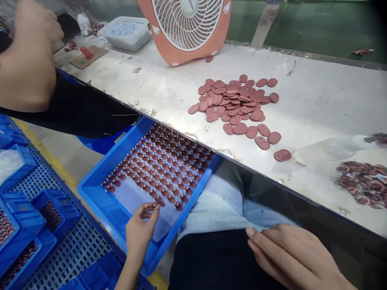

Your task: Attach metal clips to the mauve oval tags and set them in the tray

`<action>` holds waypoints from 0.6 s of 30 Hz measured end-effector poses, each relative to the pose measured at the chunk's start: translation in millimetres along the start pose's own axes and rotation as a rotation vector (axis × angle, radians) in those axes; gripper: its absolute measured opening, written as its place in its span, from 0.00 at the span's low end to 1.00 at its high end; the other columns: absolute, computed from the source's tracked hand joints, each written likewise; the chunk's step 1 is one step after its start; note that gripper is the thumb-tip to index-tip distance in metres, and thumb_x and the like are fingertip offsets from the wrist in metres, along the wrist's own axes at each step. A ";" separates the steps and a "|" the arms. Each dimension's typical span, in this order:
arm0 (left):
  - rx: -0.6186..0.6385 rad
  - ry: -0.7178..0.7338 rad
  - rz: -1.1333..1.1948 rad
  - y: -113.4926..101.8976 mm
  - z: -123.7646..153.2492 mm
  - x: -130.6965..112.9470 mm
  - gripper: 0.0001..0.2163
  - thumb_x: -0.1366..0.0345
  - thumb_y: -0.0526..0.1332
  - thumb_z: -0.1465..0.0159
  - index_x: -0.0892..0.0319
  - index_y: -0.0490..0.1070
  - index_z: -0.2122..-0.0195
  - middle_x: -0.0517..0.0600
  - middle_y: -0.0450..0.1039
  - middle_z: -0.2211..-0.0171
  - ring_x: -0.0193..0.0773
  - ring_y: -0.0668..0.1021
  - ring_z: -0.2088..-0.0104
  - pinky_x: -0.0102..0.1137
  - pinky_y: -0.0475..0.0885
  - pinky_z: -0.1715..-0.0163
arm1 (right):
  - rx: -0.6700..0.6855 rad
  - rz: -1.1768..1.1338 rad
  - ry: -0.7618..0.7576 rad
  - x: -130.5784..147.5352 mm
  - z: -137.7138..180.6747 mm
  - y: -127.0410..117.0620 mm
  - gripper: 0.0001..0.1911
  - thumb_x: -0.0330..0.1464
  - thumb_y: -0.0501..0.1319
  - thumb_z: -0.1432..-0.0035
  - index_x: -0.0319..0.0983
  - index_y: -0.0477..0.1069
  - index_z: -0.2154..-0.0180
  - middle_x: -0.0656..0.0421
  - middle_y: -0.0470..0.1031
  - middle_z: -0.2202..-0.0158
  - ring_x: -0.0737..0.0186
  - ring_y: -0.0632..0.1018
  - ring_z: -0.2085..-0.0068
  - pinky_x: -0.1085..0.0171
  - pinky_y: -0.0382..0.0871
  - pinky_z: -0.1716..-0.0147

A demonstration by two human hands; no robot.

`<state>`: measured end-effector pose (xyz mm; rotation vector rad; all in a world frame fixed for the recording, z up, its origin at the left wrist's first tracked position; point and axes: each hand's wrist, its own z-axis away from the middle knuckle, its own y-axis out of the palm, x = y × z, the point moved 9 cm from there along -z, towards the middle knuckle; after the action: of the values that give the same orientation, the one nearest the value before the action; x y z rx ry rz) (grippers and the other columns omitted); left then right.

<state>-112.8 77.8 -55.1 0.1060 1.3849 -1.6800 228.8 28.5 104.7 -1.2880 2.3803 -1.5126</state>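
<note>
My left hand (140, 229) pinches a small dark red oval piece (159, 202) between thumb and fingertips, low over the blue tray (187, 209). Rows of similar small dark red pieces (163, 165) with light-coloured tips stand on a pale sheet (130, 195) inside that tray. The sheet's near part is bare. My right hand (290, 253) hovers above my lap, its fingers stretched out and close together, with nothing visible in it. On the white bench a loose pile of flat reddish-brown oval discs (236, 100) lies beyond my knees; several discs show small holes.
An orange fan (193, 56) stands on the bench (317, 96). A clear bottle (332, 149) lies right, beside a heap of small dark pieces (363, 183). Another person's arm (27, 60) is at upper left, near a white tub (127, 44). Blue bins (21, 229) stack at left.
</note>
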 end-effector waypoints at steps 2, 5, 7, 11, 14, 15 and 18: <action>0.039 0.006 -0.144 4.4 -3.3 11.0 0.14 0.51 0.65 0.43 0.55 0.78 0.66 0.52 0.81 0.69 0.51 0.81 0.66 0.39 0.71 0.65 | -0.026 0.014 0.006 -3.5 1.9 -3.4 0.07 0.18 0.61 0.36 0.29 0.74 0.57 0.56 0.78 0.72 0.64 0.77 0.76 0.63 0.71 0.77; 0.096 0.052 -0.289 15.4 -2.8 12.2 0.12 0.53 0.62 0.39 0.52 0.80 0.63 0.51 0.82 0.68 0.51 0.81 0.62 0.37 0.69 0.67 | -0.027 0.011 0.036 -5.5 4.8 -3.6 0.09 0.17 0.61 0.37 0.29 0.74 0.56 0.56 0.78 0.71 0.65 0.76 0.75 0.63 0.71 0.76; 0.127 0.082 -0.344 22.7 -2.8 10.5 0.12 0.54 0.60 0.38 0.53 0.80 0.60 0.52 0.83 0.62 0.51 0.82 0.59 0.36 0.69 0.66 | -0.032 0.011 0.056 -5.7 6.9 -4.3 0.10 0.17 0.62 0.37 0.29 0.74 0.55 0.56 0.78 0.71 0.65 0.76 0.75 0.64 0.71 0.76; 0.168 0.106 -0.411 33.9 -8.1 13.6 0.15 0.54 0.57 0.35 0.54 0.79 0.56 0.53 0.83 0.56 0.51 0.82 0.56 0.37 0.70 0.63 | -0.064 0.030 0.077 -7.6 8.6 -7.3 0.10 0.18 0.62 0.37 0.32 0.74 0.55 0.58 0.77 0.72 0.66 0.76 0.76 0.64 0.71 0.76; 0.178 0.099 -0.446 38.4 -13.4 19.4 0.17 0.52 0.56 0.34 0.54 0.78 0.54 0.54 0.83 0.56 0.52 0.82 0.55 0.38 0.72 0.62 | -0.077 0.029 0.085 -11.5 6.9 -6.2 0.10 0.17 0.63 0.38 0.32 0.74 0.56 0.57 0.78 0.71 0.65 0.76 0.76 0.64 0.72 0.76; 0.178 0.099 -0.452 38.8 -14.6 20.4 0.18 0.51 0.56 0.34 0.54 0.78 0.54 0.54 0.83 0.56 0.53 0.82 0.55 0.39 0.72 0.61 | -0.080 0.032 0.084 -11.9 6.3 -5.7 0.11 0.17 0.63 0.39 0.32 0.74 0.56 0.57 0.78 0.71 0.65 0.76 0.76 0.64 0.72 0.76; 0.177 0.124 -0.435 37.6 -14.6 16.4 0.18 0.51 0.55 0.36 0.55 0.78 0.55 0.56 0.83 0.56 0.54 0.83 0.55 0.41 0.74 0.58 | -0.078 0.069 0.083 -10.0 6.1 -10.0 0.11 0.16 0.62 0.39 0.31 0.74 0.56 0.57 0.77 0.72 0.64 0.76 0.76 0.64 0.73 0.76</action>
<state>-103.3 82.3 -97.4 0.0079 1.4182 -2.1890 244.2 28.8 105.4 -1.1651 2.5307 -1.4974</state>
